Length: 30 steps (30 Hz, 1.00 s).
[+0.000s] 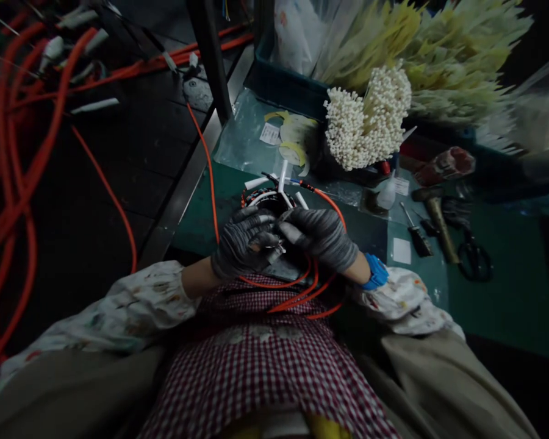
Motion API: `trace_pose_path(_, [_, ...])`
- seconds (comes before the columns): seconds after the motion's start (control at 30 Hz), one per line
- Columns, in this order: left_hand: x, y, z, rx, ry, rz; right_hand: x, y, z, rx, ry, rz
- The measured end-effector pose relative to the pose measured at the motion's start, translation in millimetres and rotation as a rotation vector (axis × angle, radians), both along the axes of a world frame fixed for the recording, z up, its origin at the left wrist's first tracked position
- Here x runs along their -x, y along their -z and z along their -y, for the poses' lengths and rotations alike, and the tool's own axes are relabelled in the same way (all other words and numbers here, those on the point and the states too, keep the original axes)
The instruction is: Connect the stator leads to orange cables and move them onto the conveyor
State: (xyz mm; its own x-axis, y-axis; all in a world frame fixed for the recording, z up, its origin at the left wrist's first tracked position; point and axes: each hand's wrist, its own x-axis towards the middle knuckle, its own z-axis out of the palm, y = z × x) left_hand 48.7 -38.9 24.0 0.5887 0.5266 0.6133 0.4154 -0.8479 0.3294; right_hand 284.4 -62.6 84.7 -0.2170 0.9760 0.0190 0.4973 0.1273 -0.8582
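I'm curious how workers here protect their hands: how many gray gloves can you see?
2: one on the left hand, one on the right hand, both at the wire-wound coil. Others could be hidden out of view.

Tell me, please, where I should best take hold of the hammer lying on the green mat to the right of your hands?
Take the hammer by its wooden handle, toward the free end, coming from above on your side. It lies on the green mat with its head pointing away from you, leaving the shaft open, but the black-handled scissors sit close by that end.
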Motion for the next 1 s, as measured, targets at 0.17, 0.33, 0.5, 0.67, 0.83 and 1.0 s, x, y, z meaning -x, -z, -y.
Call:
trace_pose_path(0.17, [4.4, 0.8, -2.9, 0.011, 0.052, -0.044, -4.8, -9.3, 2.4, 0.143, -0.019, -0.344])
trace_pose_path(0.33, [10.1, 4.1, -5.8, 0.057, 0.095, -0.028, -10.0, -12.5, -0.8, 0.163, -0.056, -0.36])
trace_pose_path(0.5, [10.3, 3.6, -7.6, 0.066, 0.122, -0.047, -9.0, -8.2, -0.8, 0.116, -0.029, -0.333])
trace_pose_path(0.67, [7.5, -0.1, -6.3, 0.074, 0.101, -0.044, -10.6, 0.2, 6.0, 0.038, -0.094, -0.264])
trace_pose_path(0.83, [4.4, -0.6, -6.1, -0.021, 0.113, 0.049, -15.1, 18.9, 24.7, -0.098, -0.22, -0.03])
trace_pose_path(1.0, [4.7, 3.2, -5.7, 0.045, 0.124, 0.018, -14.7, 22.5, 44.5, -0.19, -0.151, 0.032])
